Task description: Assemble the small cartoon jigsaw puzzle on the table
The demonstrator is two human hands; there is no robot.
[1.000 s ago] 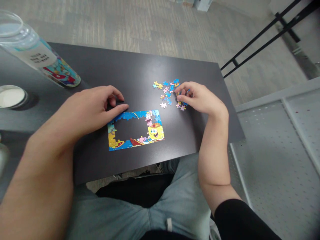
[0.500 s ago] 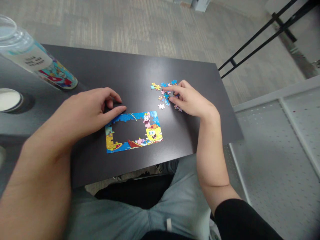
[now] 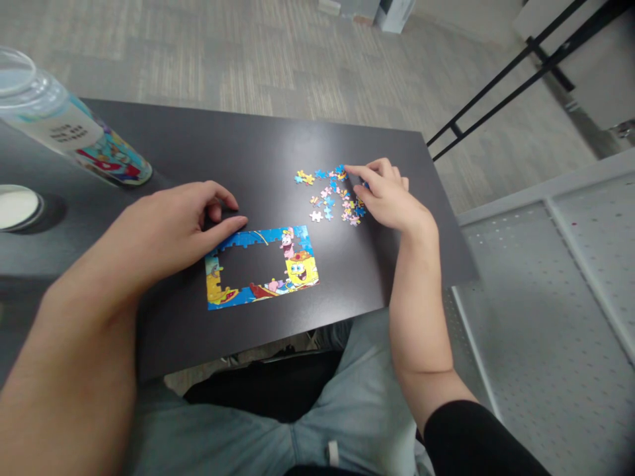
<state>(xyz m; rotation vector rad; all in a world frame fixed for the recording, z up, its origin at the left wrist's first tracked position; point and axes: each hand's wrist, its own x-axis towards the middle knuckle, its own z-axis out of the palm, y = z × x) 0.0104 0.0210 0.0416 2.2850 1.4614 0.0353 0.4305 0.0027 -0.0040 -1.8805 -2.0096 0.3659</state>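
A jigsaw puzzle frame [image 3: 301, 270] with cartoon figures lies joined on the dark table, its middle showing bare tabletop. My left hand [image 3: 198, 215] rests at its upper left corner, thumb and index finger apart, with nothing between them. To the upper right of the frame, loose puzzle pieces [image 3: 328, 192] are spread in a small patch, blue, pink and yellow. My right hand [image 3: 384, 192] is over the right side of that patch, index finger stretched out and thumb apart from it. Some pieces are partly hidden under the right hand.
A clear plastic bottle-shaped jar [image 3: 89, 132] with a colourful label stands at the table's left. Near it is a round white-topped container [image 3: 18, 206]. The dark table [image 3: 238, 145] ends close to my lap; a grey perforated panel [image 3: 536, 297] stands to its right.
My right hand has shifted right across the loose pieces, uncovering more of them. My left hand stays beside the puzzle frame. The whole view has tilted slightly.
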